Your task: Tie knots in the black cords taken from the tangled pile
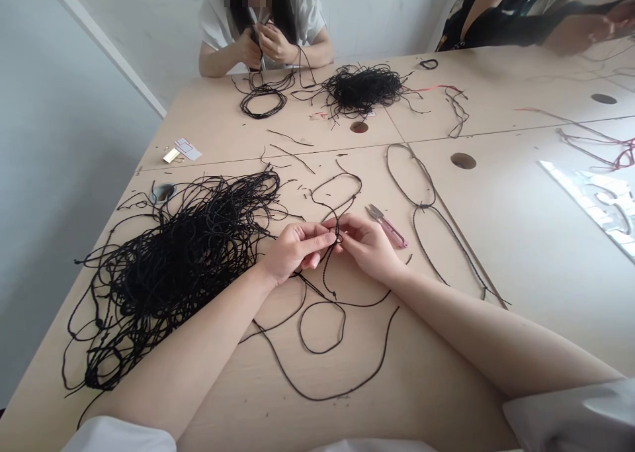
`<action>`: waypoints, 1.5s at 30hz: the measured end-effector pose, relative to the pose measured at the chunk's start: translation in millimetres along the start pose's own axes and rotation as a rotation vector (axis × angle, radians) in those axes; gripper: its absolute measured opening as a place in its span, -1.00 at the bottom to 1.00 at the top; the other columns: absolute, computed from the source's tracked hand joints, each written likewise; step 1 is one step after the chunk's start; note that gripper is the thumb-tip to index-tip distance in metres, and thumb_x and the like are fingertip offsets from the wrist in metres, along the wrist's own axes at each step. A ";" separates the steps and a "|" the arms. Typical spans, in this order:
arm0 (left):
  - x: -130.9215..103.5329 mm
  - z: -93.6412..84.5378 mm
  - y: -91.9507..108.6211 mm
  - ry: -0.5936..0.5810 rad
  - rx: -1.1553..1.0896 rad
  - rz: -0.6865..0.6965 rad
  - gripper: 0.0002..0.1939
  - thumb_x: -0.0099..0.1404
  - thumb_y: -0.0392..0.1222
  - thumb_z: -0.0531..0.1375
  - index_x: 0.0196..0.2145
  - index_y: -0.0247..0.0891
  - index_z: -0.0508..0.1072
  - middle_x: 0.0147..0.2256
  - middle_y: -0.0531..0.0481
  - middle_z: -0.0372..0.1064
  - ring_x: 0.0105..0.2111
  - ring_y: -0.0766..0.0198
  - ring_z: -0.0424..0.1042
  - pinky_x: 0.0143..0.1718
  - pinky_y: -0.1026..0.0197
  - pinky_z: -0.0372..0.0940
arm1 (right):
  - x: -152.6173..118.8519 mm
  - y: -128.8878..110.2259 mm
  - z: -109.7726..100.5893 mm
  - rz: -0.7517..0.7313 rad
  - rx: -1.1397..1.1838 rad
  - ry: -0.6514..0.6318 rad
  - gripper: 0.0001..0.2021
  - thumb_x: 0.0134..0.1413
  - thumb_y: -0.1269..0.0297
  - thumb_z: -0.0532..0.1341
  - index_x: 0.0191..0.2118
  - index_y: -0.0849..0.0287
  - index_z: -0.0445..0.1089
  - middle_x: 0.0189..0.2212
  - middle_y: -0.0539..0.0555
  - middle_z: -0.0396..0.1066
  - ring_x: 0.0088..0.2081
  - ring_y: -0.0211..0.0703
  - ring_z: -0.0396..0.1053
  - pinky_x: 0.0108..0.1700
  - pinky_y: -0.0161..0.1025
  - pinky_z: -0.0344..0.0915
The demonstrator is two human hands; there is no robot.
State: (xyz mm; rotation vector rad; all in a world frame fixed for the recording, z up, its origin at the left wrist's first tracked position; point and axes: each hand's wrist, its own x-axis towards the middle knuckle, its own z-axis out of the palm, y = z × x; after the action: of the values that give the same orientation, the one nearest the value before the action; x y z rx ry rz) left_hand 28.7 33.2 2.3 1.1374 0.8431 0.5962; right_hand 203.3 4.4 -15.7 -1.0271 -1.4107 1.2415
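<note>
My left hand (299,247) pinches a thin black braided cord (329,267) between thumb and fingers. Close against it, my right hand (364,240) grips the same cord, and a small loop shows between the two sets of fingertips. Part of the cord curves away in a loop above my hands, and a knotted end hangs below them. Loose black cord (322,351) lies curled on the table under my wrists. Just right of my right hand rest thread snips (389,227) with pink handles.
A big tangled heap of black cords (183,260) lies at left, partly behind my left forearm. A knotted cord (421,207) lies at right. Across the table (446,372), a co-worker (262,35) handles cords near a second heap (364,88); another person (526,22) sits far right.
</note>
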 end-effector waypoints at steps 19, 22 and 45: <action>3.4 -1.8 -2.3 -0.008 -0.098 0.067 -0.79 0.16 -0.09 0.34 -0.44 -0.31 0.50 -0.48 0.06 0.41 -0.61 0.53 0.23 -0.58 0.42 0.14 | 10.0 6.6 -11.7 0.215 0.569 0.011 -0.85 0.01 0.27 0.37 -0.30 0.16 0.44 -0.39 -0.04 0.36 -0.42 -0.38 0.29 -0.27 -0.34 0.31; 3.2 -0.1 -3.5 0.038 -0.059 0.093 -0.79 0.14 -0.08 0.35 -0.45 -0.29 0.50 -0.49 0.07 0.40 -0.60 0.51 0.23 -0.58 0.40 0.13 | 8.9 5.8 -10.4 0.212 0.529 -0.001 -0.83 -0.01 0.24 0.38 -0.30 0.15 0.43 -0.39 -0.04 0.35 -0.42 -0.36 0.29 -0.27 -0.31 0.31; 4.3 5.1 -9.6 0.473 0.195 0.294 -0.73 0.15 -0.01 0.33 -0.37 -0.30 0.53 -0.54 0.01 0.43 -0.55 0.36 0.41 -0.61 0.39 0.22 | 2.0 0.8 -1.7 0.148 0.111 0.134 -0.70 0.05 0.15 0.31 -0.11 0.15 0.43 -0.28 0.07 0.46 -0.26 -0.21 0.41 -0.22 -0.23 0.37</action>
State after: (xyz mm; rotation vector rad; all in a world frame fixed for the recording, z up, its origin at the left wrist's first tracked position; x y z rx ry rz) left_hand 35.3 30.8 -7.1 1.3327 1.1648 1.0722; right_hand 204.5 6.8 -16.2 -1.1321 -1.1672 1.3170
